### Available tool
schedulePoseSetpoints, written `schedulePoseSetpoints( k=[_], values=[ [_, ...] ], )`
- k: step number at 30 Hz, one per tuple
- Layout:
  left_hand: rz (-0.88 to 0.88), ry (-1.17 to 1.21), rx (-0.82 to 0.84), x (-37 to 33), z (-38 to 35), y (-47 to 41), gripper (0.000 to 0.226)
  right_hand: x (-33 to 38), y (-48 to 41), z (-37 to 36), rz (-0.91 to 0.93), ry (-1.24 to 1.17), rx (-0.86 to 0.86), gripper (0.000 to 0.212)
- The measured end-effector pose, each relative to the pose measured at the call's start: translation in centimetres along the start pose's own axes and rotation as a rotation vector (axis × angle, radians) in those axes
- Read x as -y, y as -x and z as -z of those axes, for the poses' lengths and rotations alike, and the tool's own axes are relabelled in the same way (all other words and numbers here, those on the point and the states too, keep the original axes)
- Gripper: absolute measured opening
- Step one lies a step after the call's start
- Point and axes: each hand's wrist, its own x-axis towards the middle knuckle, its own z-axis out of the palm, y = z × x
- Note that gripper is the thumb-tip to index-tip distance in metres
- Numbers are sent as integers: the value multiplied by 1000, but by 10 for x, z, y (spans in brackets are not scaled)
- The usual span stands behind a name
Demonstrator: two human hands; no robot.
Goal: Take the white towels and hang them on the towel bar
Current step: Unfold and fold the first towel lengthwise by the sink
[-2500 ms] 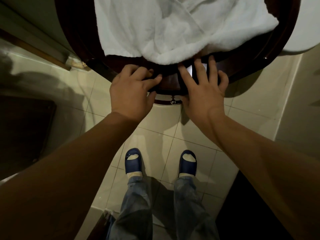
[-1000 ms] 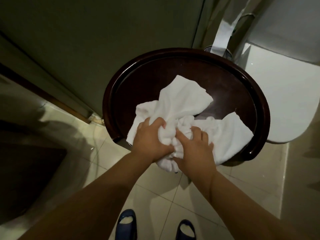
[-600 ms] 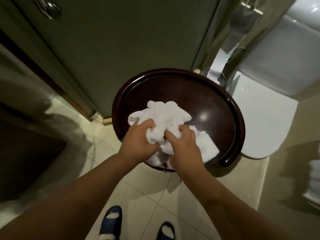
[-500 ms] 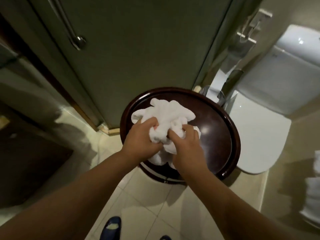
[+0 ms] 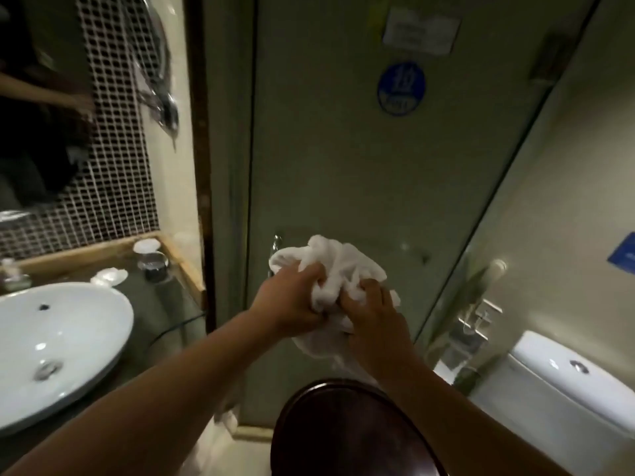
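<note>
A bunched white towel (image 5: 338, 261) hangs in the air in front of a glass shower door (image 5: 343, 149). My left hand (image 5: 293, 297) grips its left side and my right hand (image 5: 374, 314) grips its right side. A loose end of the towel droops below my hands. A chrome fitting (image 5: 276, 242) on the door shows just left of the towel; the towel hides whatever runs behind it. The dark round wooden tray (image 5: 343, 431) lies below my hands with nothing on its visible part.
A white basin (image 5: 51, 345) sits on a glass counter at the left, with a cup (image 5: 154, 266) behind it. A toilet (image 5: 567, 396) stands at the lower right. A chrome rack (image 5: 477, 324) is mounted on the right wall.
Both hands gathered the towel off the tray and lifted it up in front of the shower door. My view rose from the floor and tray to the door.
</note>
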Motion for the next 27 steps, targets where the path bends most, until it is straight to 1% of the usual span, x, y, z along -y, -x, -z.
schedulePoseSetpoints(
  k=[4, 8, 11, 13, 14, 17, 19, 22, 27],
  values=[
    [-44, -278, -109, 5, 93, -4, 53, 50, -45, 52, 140, -45, -86, 54],
    [-97, -512, -266, 24, 182, -3, 52, 108, -94, 84, 223, -90, -111, 50],
    [2, -518, -234, 43, 237, 0, 60, 149, -130, 95, 307, -115, -171, 45],
    [45, -546, -238, 61, 267, 2, 61, 177, -153, 99, 335, -138, -207, 40],
    [60, -568, -248, 71, 282, 4, 60, 191, -164, 100, 338, -137, -218, 42],
    [115, -644, -286, 101, 317, 10, 61, 235, -192, 98, 366, -128, -173, 55],
    [171, -641, -300, 125, 331, 11, 61, 261, -208, 96, 375, -118, -150, 59],
    [246, -523, -298, 164, 338, 11, 56, 290, -232, 82, 359, -134, -135, 61],
    [345, -294, -328, 233, 311, 6, 55, 318, -267, 37, 338, -125, -50, 69]
  ],
)
